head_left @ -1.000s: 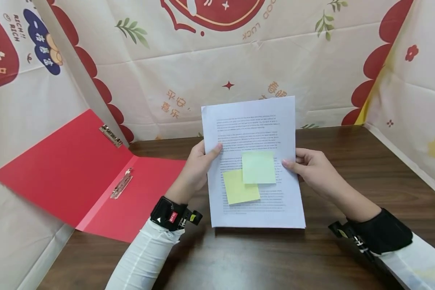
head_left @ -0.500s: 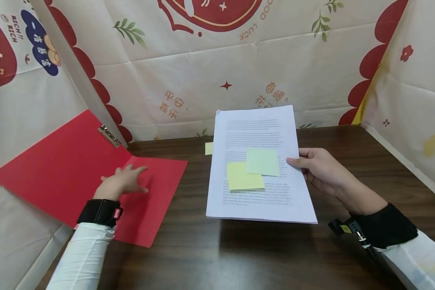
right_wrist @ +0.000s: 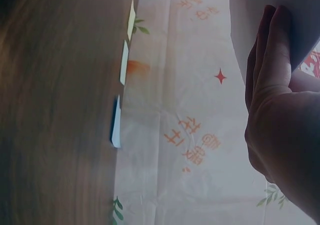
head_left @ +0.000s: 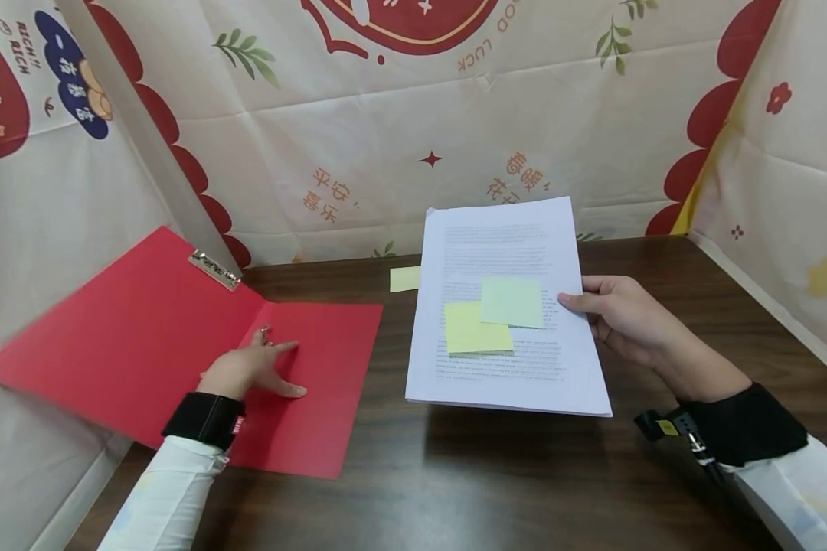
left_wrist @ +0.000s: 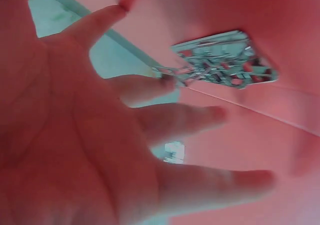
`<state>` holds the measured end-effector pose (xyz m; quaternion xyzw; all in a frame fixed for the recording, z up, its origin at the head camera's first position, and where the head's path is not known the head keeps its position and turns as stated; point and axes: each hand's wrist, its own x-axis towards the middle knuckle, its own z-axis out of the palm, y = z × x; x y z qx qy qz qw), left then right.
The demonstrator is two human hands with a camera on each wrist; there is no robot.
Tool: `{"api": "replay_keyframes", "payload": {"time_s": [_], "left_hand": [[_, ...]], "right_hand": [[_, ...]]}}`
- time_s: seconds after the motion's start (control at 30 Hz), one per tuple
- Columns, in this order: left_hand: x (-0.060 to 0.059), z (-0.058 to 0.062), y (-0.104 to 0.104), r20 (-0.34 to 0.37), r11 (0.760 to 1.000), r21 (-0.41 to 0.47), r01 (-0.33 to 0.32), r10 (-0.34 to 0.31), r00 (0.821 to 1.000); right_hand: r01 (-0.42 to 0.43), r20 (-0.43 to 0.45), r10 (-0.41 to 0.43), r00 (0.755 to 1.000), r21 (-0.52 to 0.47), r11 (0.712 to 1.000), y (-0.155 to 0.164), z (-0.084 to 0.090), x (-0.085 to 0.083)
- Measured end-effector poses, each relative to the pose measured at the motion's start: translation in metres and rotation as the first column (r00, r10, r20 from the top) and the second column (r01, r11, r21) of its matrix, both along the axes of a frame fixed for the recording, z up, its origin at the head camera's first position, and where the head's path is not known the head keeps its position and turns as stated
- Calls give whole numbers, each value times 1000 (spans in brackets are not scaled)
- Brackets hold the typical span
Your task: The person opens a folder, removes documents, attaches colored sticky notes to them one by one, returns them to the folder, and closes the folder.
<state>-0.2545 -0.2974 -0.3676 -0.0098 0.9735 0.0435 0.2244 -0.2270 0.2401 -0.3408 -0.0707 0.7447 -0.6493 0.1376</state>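
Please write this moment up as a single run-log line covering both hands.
left hand: rests open on red folder | right hand: holds paper stack above table | sticky notes on top sheet

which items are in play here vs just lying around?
In play:
- papers, held up by the right hand, with two sticky notes on the top sheet
- red folder, open on the table, left hand resting flat on it by the metal clip

Lying about:
- loose sticky note on the table
- printed cloth backdrop
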Motion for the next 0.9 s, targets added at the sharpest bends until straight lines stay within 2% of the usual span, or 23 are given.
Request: {"api": "replay_keyframes", "payload": {"time_s": [0.2, 0.3, 0.43, 0.6, 0.77, 0.83, 0.9], "left_hand": [[20, -1, 46, -4, 997, -15, 72, -72, 997], [31, -4, 68, -32, 995, 0, 97, -97, 995], [43, -1, 93, -74, 990, 50, 134, -131, 989], [51, 4, 118, -82, 973, 121, 198, -189, 979], [53, 13, 141, -82, 930, 186, 318, -308, 948], [52, 15, 149, -89, 899, 251, 360, -349, 933], [50, 14, 156, -111, 856, 322, 404, -390, 914]], "right_hand": [[21, -9, -21, 1000, -18, 1000, 9, 8, -1], [23, -7, -23, 1000, -46, 999, 12, 9, 0], [13, -1, -13, 1000, -76, 997, 14, 8, 1], [4, 14, -3, 1000, -56, 998, 14, 8, 2], [14, 21, -13, 1000, -43, 999, 16, 8, 3], [11, 30, -10, 1000, -37, 999, 17, 8, 3], [-2, 43, 3, 999, -12, 1000, 17, 7, 4]]}}
